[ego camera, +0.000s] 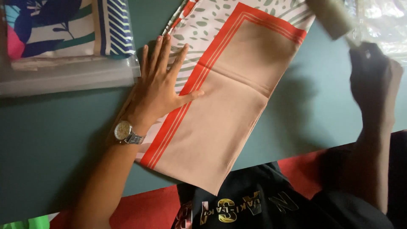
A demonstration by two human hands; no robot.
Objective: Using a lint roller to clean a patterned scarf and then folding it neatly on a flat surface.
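The left hand point(159, 87) is lying flat, fingers spread, grip open, pinning the folded scarf point(220, 110) to the green desk point(55, 140) so it is not sliding. Beyond its fingertips a bagged patterned scarf point(59, 38) is waiting. Farther right, the right hand point(375, 80) is blurring near clear plastic point(381, 21); its grip I cannot tell.

A flat clear plastic bag point(63, 63) lies at the top left, just beside the fingertips of the left hand point(163, 82). Inside it is a folded cloth with blue, pink and green leaves and dark blue stripes. Crinkled clear plastic wrapping point(381, 23) lies just above the right hand point(375, 80), which is blurred.
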